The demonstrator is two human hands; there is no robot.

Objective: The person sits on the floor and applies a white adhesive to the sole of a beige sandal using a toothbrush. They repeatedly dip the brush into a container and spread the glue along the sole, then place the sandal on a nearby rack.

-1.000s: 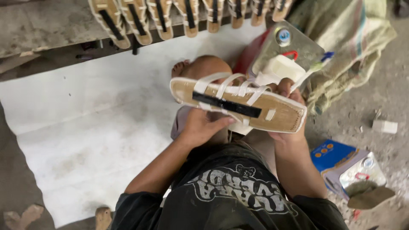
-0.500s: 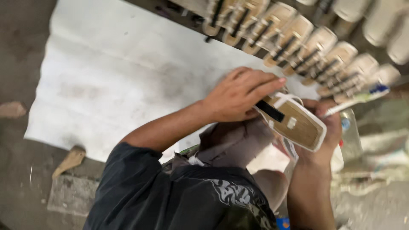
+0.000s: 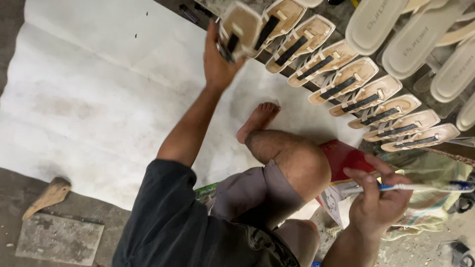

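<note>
We see the left hand (image 3: 217, 62) stretched far out, gripping a tan sandal sole (image 3: 241, 29) with a black strap, right at the left end of the row of matching soles (image 3: 346, 84) laid edge to edge. The right hand (image 3: 378, 202) sits near, closed around a thin blue-tipped brush (image 3: 410, 187), just right of the bent knee (image 3: 297, 163). A white sheet (image 3: 99, 99) covers the floor.
</note>
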